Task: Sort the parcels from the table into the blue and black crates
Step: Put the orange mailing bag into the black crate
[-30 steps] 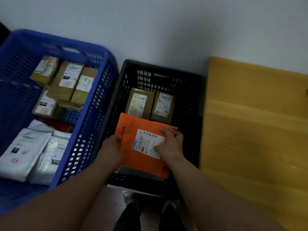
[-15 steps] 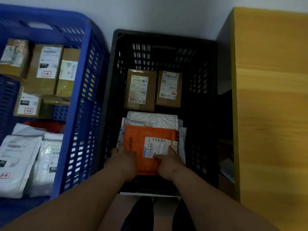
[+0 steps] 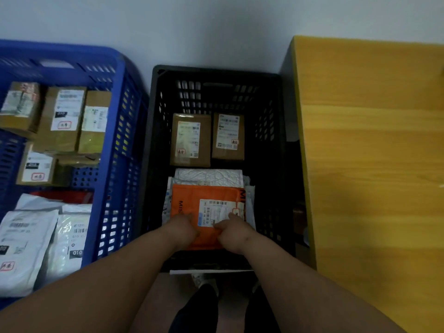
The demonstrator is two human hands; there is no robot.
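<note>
Head view looks down into two crates on the floor by a wall. Both hands reach into the black plastic crate (image 3: 217,75). They rest on the near end of a flat orange padded mailer bag (image 3: 206,195), which lies on top of a small pile of white soft mailer bags (image 3: 209,175) at the near end of the crate. The left hand (image 3: 181,225) has its fingers curled at the bag's left side. The right hand (image 3: 234,228) has its fingers curled down on the white label (image 3: 217,212). Whether each grip pinches the bag or only presses on it, I cannot tell — the fingertips are hidden.

Two brown cardboard boxes (image 3: 207,139) sit side by side at the far end of the same crate. The blue plastic crate (image 3: 113,131) stands just to the left, with more brown boxes and white bags inside. The yellow wooden bench (image 3: 370,152) is on the right.

The orange bag looks light, thin and bendy, so it will likely flop if held by one corner. Its skin seems smooth and may slip on the white bags below — holding both side edges would be safest.
</note>
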